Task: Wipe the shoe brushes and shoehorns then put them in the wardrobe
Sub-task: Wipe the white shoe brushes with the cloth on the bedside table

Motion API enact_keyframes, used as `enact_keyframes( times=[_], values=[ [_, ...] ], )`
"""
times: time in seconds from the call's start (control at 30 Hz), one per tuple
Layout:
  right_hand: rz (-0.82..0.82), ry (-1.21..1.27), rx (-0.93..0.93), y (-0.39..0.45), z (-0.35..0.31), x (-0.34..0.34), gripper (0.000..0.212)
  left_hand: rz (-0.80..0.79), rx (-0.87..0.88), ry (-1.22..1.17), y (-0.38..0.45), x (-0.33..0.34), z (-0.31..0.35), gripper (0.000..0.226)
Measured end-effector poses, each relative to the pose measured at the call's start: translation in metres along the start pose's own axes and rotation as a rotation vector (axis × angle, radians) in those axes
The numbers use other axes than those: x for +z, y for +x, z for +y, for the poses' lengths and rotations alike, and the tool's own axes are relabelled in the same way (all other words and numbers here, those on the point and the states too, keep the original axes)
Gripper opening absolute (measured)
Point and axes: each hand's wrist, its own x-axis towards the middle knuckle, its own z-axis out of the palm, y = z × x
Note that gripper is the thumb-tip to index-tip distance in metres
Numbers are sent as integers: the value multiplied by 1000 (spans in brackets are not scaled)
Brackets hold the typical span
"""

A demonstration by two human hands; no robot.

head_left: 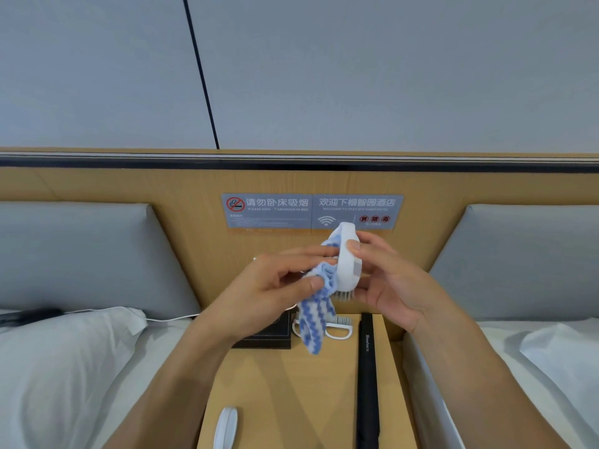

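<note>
My right hand (385, 280) holds a white shoe brush (348, 260) upright above the nightstand, grey bristles pointing down. My left hand (278, 283) presses a blue-and-white striped cloth (316, 315) against the brush's left side; the cloth's tail hangs down. On the wooden nightstand (291, 384) lie a second white brush with a loop handle (340, 328), partly hidden behind the cloth, a long black shoehorn (368, 384) along the right side, and a white shoehorn (225, 429) near the front edge.
A dark box (269, 335) sits at the nightstand's back left, partly behind my left wrist. Beds with white pillows (64, 351) flank the nightstand on both sides. A wooden headboard panel with grey signs (311, 212) stands behind. A white cable (168, 318) runs along the left bed.
</note>
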Motion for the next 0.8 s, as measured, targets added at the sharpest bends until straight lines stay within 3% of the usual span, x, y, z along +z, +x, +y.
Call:
enact_keyframes(
  times=[0.1, 0.2, 0.3, 0.43, 0.57, 0.8],
  values=[
    [28, 4, 7, 1, 3, 0, 48, 95, -4, -16, -1, 8, -12, 37],
    [19, 23, 19, 1, 2, -4, 45, 64, -8, -207, -3, 10, -14, 36],
    [-12, 33, 25, 1, 3, -4, 48, 153, -50, -336, -2, 9, -14, 34],
    [38, 9, -13, -1, 4, 3, 58, 267, -73, -209, 2, 18, -13, 32],
    [107, -24, -73, -2, 8, 9, 65, 361, -39, 71, 6, 26, -10, 38],
    [4, -42, -84, -1, 6, 3, 38, 435, -12, 93, 4, 16, -10, 35]
  ],
)
